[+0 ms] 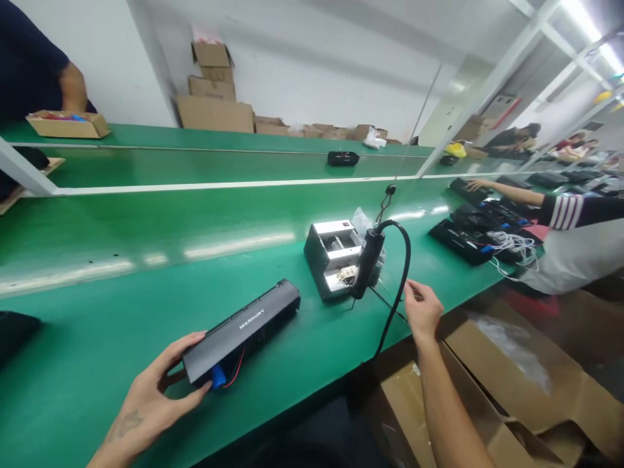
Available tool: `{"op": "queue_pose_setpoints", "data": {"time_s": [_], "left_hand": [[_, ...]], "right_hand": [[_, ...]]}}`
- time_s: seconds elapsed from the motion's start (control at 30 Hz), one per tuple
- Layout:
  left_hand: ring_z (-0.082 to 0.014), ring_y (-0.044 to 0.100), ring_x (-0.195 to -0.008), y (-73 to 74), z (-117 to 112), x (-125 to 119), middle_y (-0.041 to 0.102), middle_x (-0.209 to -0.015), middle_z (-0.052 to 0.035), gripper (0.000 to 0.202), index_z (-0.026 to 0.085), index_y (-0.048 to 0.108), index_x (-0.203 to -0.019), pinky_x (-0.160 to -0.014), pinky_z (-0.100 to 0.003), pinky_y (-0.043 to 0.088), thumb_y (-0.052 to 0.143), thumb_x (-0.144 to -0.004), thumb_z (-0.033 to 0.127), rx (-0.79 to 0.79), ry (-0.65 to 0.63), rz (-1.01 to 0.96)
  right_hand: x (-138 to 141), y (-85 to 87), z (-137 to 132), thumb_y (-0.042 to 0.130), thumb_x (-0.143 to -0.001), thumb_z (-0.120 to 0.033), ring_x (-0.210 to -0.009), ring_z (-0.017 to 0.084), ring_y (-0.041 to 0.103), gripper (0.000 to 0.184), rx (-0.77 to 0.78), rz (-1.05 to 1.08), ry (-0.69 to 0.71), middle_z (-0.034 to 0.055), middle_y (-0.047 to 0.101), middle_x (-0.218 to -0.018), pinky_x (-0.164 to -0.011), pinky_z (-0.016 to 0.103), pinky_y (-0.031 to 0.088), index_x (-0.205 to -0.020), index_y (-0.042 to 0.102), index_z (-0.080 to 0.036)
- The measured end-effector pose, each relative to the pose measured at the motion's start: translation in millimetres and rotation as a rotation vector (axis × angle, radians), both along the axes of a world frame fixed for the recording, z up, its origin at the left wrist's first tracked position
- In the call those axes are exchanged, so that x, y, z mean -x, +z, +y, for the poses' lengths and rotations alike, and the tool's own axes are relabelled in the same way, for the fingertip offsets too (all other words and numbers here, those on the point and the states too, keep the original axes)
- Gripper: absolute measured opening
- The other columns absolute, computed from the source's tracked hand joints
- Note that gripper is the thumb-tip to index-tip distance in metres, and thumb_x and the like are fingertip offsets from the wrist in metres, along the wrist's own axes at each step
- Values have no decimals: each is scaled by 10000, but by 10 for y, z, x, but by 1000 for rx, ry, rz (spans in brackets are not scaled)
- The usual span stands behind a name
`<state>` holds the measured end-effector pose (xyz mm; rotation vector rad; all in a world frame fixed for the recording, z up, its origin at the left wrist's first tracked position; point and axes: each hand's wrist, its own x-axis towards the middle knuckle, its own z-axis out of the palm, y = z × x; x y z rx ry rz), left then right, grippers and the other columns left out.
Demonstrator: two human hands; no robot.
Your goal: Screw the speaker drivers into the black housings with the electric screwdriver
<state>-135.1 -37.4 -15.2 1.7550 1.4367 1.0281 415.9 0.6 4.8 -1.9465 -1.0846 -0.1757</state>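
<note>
My left hand grips the near left end of a long black speaker housing marked MERKURY. The housing lies slanted on the green bench, with a blue part and red and black wires showing at its lower edge. My right hand is closed in a pinch over the bench's front edge; what is between its fingertips, if anything, I cannot make out. Just left of that hand, a black electric screwdriver hangs from a hook with its cable looping down. Behind the screwdriver stands a screw feeder with a metallic top.
Cardboard boxes stand open below the bench at right. Farther right, a co-worker's hand reaches over several black housings and a white cable bundle. Another black piece lies at far left. A raised shelf runs behind.
</note>
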Motion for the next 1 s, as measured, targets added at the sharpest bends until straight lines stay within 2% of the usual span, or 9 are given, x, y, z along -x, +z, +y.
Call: {"op": "queue_pose_setpoints", "data": {"time_s": [0.13, 0.3, 0.4, 0.47, 0.6, 0.67, 0.73, 0.87, 1.0], "left_hand": [[-290, 679, -1238, 43, -54, 31, 639, -1431, -60, 590, 357, 599, -1397, -989, -399, 610, 727, -827, 272, -357, -111, 269], [-320, 486, -1448, 129, -83, 39, 679, -1389, -45, 572, 355, 623, -1391, -1151, -592, 462, 516, -915, 58, -803, -412, 545], [-312, 479, -1454, 140, -79, 53, 716, -1332, -14, 571, 360, 641, -1366, -1191, -632, 385, 522, -912, 34, -892, -509, 596], [-325, 478, -1453, 111, -95, 70, 682, -1386, -33, 562, 367, 626, -1384, -1157, -613, 444, 506, -927, 61, -801, -474, 514], [-302, 588, -1358, 18, -108, 10, 605, -1472, -66, 584, 366, 591, -1403, -1040, -431, 587, 631, -869, 135, -421, -280, 268], [-275, 630, -1304, -8, -69, -84, 608, -1455, -66, 616, 335, 581, -1388, -1030, -391, 590, 695, -809, 157, -206, -205, 159], [-262, 643, -1275, -14, 0, -177, 629, -1411, -69, 632, 293, 572, -1372, -1046, -400, 578, 719, -769, 174, -31, -148, 44], [-251, 660, -1226, -7, 127, -255, 652, -1363, -78, 670, 254, 569, -1361, -1099, -445, 530, 768, -723, 206, 80, -123, -91], [-261, 660, -1211, -12, 149, -250, 653, -1354, -87, 688, 254, 583, -1349, -1096, -462, 528, 802, -699, 207, 112, -129, -181]], "right_hand": [[-288, -177, 279, 652, -713, -566, -772, 282, 649, 381, 230, 13, 123, 132, 741, -871, -777, 437, 527, -739, 749, -198], [-208, -267, 267, 603, -741, -442, -812, 292, 618, 234, 321, 19, 135, 116, 688, -794, -784, 432, 501, -691, 660, -221], [-205, -195, 266, 603, -756, -369, -751, 273, 614, 161, 293, 52, 106, 103, 657, -736, -766, 433, 500, -686, 604, -224], [-226, -69, 232, 595, -788, -362, -704, 259, 621, 157, 234, 82, 65, 102, 661, -734, -743, 435, 510, -777, 614, -207], [-57, 374, -57, 642, -831, -444, -671, 194, 650, 398, -18, 184, 85, 67, 711, -855, -662, 354, 550, -1122, 616, -173], [206, 627, -299, 793, -748, -430, -626, 167, 648, 398, -319, 325, 169, 37, 714, -831, -593, 315, 549, -1039, 682, -181], [545, 833, -545, 869, -704, -308, -619, 162, 666, 276, -517, 405, 275, 47, 741, -845, -551, 296, 550, -910, 720, -201], [1262, 948, -836, 833, -755, -192, -721, 217, 740, 136, -417, 534, 697, 83, 762, -891, -566, 322, 628, -838, 726, -203], [1937, 709, -778, 715, -864, -78, -708, 195, 772, 170, -161, 545, 989, 53, 764, -915, -627, 318, 683, -982, 724, -200]]}}
